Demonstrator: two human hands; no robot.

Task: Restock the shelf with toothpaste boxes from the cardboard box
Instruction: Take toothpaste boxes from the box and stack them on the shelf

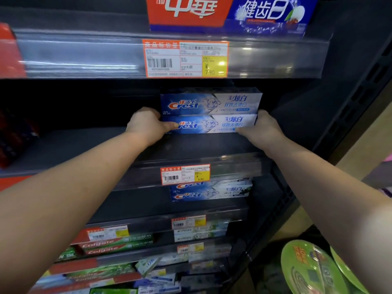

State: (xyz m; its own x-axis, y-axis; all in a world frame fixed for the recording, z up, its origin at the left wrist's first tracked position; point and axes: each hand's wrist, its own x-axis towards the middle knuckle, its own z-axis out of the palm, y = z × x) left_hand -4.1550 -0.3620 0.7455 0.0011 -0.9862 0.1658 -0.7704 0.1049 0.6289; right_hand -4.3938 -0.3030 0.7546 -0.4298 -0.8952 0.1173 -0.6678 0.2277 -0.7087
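Two blue and white Crest toothpaste boxes lie stacked lengthwise on the dark middle shelf. My left hand grips the left end of the lower Crest box, thumb across its front. My right hand grips the same box's right end. The upper Crest box rests on top of it, touched by neither hand as far as I can tell. No cardboard box is in view.
A clear price rail with an orange price tag runs above, under a red and blue toothpaste pack. Lower shelves hold more Crest boxes and Colgate boxes. Green round packs hang at lower right. Red boxes sit at left.
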